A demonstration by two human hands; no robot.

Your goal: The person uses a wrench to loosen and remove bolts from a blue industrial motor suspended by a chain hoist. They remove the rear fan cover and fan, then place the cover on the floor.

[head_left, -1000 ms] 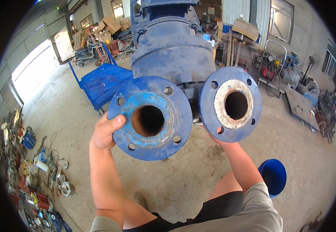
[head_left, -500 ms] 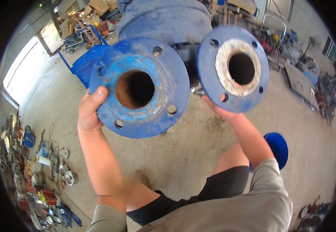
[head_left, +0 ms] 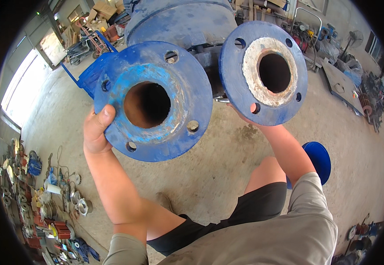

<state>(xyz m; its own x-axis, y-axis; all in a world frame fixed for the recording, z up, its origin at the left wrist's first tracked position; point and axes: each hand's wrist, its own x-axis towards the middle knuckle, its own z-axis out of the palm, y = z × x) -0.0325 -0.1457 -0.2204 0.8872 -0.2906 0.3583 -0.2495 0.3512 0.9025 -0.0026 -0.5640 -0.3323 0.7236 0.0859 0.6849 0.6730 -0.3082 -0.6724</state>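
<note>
Two round blue pipe flanges face me, both on a large blue machine body (head_left: 178, 24) behind them. The left flange (head_left: 190, 95) has a rust-lined bore, bright blue scuffed paint around it and bolt holes near its rim. My left hand (head_left: 97, 130) grips its lower left edge, thumb on the front face, fingers hidden behind. The right flange (head_left: 282, 114) has a whitish, crusted raised ring around a dark bore. Behind its lower edge is my right hand (head_left: 240, 115), skin showing through one bolt hole. Its fingers are hidden. A small shiny metal part (head_left: 221, 100) shows beside it.
A blue cart (head_left: 86, 79) stands beyond the left flange. Motor parts and tools (head_left: 62, 187) lie along the floor at left. A blue bucket-like container (head_left: 318, 163) is by my right elbow. Metal plate (head_left: 342, 90) and scrap line the right side.
In view, both flanges and the machine have shifted slightly left, the right flange also a little up. My hands keep their places on or behind the flanges.
</note>
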